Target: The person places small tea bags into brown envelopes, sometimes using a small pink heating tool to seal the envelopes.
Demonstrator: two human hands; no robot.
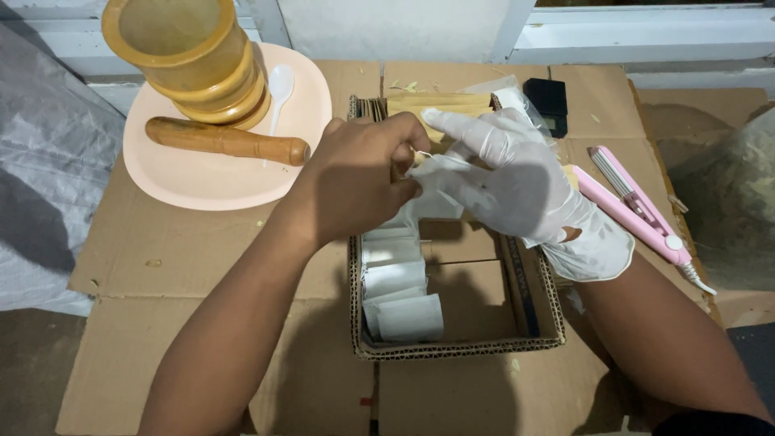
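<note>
While both pinch it, the white sachet (428,173) sits between left hand (363,182) and gloved right hand (517,182), seemingly.

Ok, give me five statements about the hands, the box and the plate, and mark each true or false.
1. The right hand wears a white glove. True.
2. The left hand is gloved too. False: it is bare.
3. Both hands pinch a small white sachet above the cardboard box. True.
4. The wooden pestle stands inside the mortar. False: it lies on the plate beside it.
5. The pink tool lies inside the box. False: it lies outside, to the right.
</note>
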